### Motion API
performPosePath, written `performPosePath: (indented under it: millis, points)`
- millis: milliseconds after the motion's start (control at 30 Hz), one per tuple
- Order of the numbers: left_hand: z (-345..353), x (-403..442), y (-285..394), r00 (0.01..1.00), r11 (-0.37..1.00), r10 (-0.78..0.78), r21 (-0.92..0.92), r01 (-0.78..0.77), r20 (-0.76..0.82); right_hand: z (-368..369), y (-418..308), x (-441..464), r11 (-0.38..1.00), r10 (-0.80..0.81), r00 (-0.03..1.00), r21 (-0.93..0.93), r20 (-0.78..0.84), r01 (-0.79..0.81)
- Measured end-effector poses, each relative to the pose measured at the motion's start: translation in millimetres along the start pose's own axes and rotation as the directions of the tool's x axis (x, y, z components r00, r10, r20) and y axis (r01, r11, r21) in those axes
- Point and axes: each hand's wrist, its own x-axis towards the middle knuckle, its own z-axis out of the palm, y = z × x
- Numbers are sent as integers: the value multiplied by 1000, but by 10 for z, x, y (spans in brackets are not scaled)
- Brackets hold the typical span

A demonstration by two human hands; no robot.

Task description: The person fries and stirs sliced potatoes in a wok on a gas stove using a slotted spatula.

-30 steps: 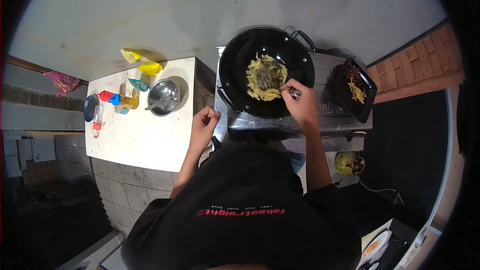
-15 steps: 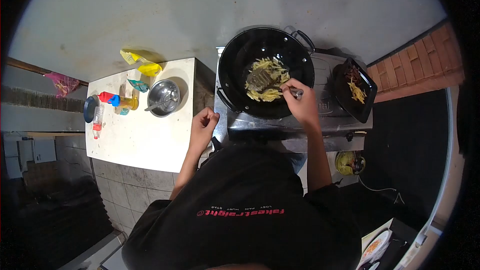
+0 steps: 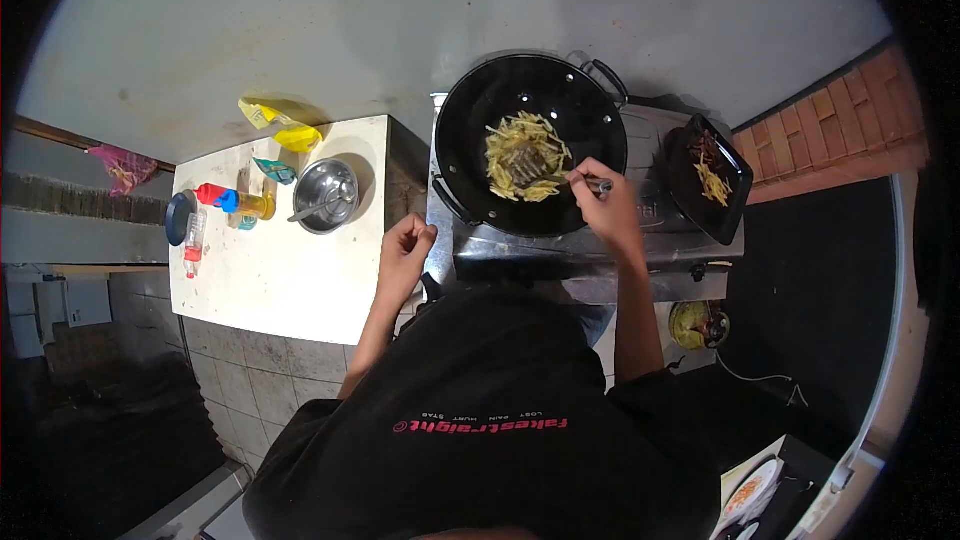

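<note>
A black two-handled wok (image 3: 590, 105) stands on the stove, with thin pale-yellow strips of food (image 3: 508, 135) gathered in its middle. My right hand (image 3: 610, 208) is closed around the handle of a slotted metal spatula (image 3: 530, 162). The spatula's blade lies among the strips, partly covered by them. My left hand (image 3: 406, 243) is curled closed near the stove's left front edge, apart from the wok, and nothing shows in its fingers.
Right of the wok, a black tray (image 3: 735, 205) holds more strips and dark pieces. On the white table (image 3: 285, 290) at left are a metal bowl (image 3: 322, 225) with a spoon, several bottles, and a yellow packet (image 3: 295, 137). A wall rises behind the stove (image 3: 590, 258).
The spatula's blade has sunk lower among the strips, which now cover more of it. My right hand has shifted slightly to the right. My left hand has stayed almost in place.
</note>
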Motion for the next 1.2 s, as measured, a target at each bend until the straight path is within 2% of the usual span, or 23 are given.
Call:
performPosePath:
  millis: [133, 200, 233, 300, 333, 400, 433, 500, 600, 700, 800, 933, 1033, 1100, 1133, 1200]
  points:
    - [13, -3, 24, 1000, 1000, -1, 14, 1, 5, 26, 93, 58, 993, -43, 998, 106, -46, 48]
    - [-6, 7, -8, 1000, 1000, 13, 6, -13, 2, 20, 44, -15, 988, -151, 984, -23, -96, 150]
    - [-10, 8, -24, 1000, 1000, 22, -3, -22, 5, 17, 53, -16, 989, -150, 984, -23, -97, 149]
    - [-23, 7, -36, 1000, 1000, 22, -2, -22, 8, -3, 84, -31, 981, -182, 983, -78, -34, 179]
    - [-16, 7, -34, 1000, 1000, 23, 1, -23, 8, -19, 84, -20, 981, -179, 983, -79, -38, 176]
    - [8, -2, -5, 1000, 1000, 12, 2, -12, 12, -47, 69, 23, 998, -28, 1000, 60, -13, 28]
    - [20, -2, 5, 1000, 1000, 3, 3, -3, 9, -44, 67, 20, 998, -29, 999, 57, -14, 29]
    - [26, 0, -4, 1000, 1000, 13, 7, -13, 4, -8, 56, 11, 989, -146, 986, -29, -82, 144]
    - [16, -9, -20, 1000, 1000, 12, 12, -12, -1, 12, 23, -47, 985, -170, 982, -49, -82, 167]
    - [19, -10, -40, 1000, 1000, 0, 4, 0, 8, -21, 10, -31, 997, -80, 997, 4, -7, 80]
    - [27, 0, -19, 1000, 1000, 0, 1, 0, 9, 4, 84, 40, 993, -62, 997, 98, -38, 65]
    - [26, -6, -7, 1000, 1000, 3, 9, -3, 4, 10, -21, -22, 986, -167, 979, -25, -121, 165]
    - [37, -5, -25, 1000, 1000, 18, 11, -18, 14, -19, -19, -17, 989, -138, 988, -62, -74, 134]
    - [47, -1, -22, 1000, 1000, 12, 13, -12, 18, -11, 40, 38, 999, -34, 999, 40, -30, 36]
    - [49, 3, -20, 1000, 1000, 8, 13, -8, 15, 0, 34, 33, 999, -36, 999, 39, -30, 38]
    - [46, 6, -16, 1000, 1000, 6, 10, -6, 5, 49, -6, 10, 989, -144, 981, -5, -131, 144]
